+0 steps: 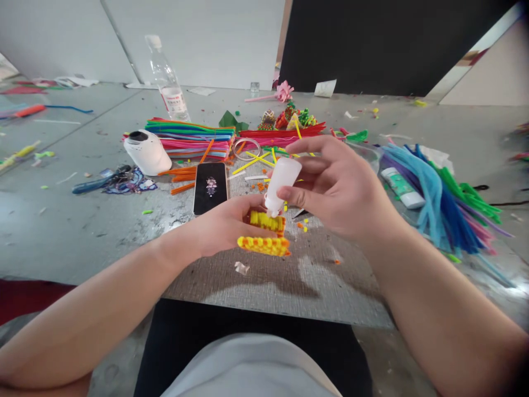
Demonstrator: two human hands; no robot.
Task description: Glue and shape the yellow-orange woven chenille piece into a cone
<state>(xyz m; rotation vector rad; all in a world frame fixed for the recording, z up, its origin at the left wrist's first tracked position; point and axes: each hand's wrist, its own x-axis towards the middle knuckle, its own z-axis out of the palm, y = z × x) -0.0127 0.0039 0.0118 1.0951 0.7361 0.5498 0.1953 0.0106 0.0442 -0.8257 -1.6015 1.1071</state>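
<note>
The person's right hand (pixel 336 184) is partly closed, thumb against curled fingers, with hold of a small white bottle (pixel 284 179), tilted nozzle-down. The left hand (pixel 225 223), its fingers bent and partly hidden, holds a yellow-and-orange fuzzy piece (pixel 264 246) above the desk (pixel 198 284), directly below the nozzle; whether nozzle and piece touch cannot be told from here. The piece shows two ribbed parts, one behind the other; their join is unclear.

Handling, as judged by eye: the piece should be light, soft and easily crushed, best pinched by its ends, clear of the nozzle; the small bottle looks light and probably yields to squeezing, so a gentle grip around its body suits it, its smooth wall perhaps slippery.

Beyond the hands: a phone (pixel 210 188) near the left hand, with orange stems (pixel 182 177) beside it; farther left, a white container (pixel 147 154) with a dark top; behind these, a bundle of multicoloured stems (pixel 192 138) and a clear bottle (pixel 167 82); to the right, a tube (pixel 403 187) beside blue stems (pixel 433 193); toward the back, a pink flower (pixel 284 91)
</note>
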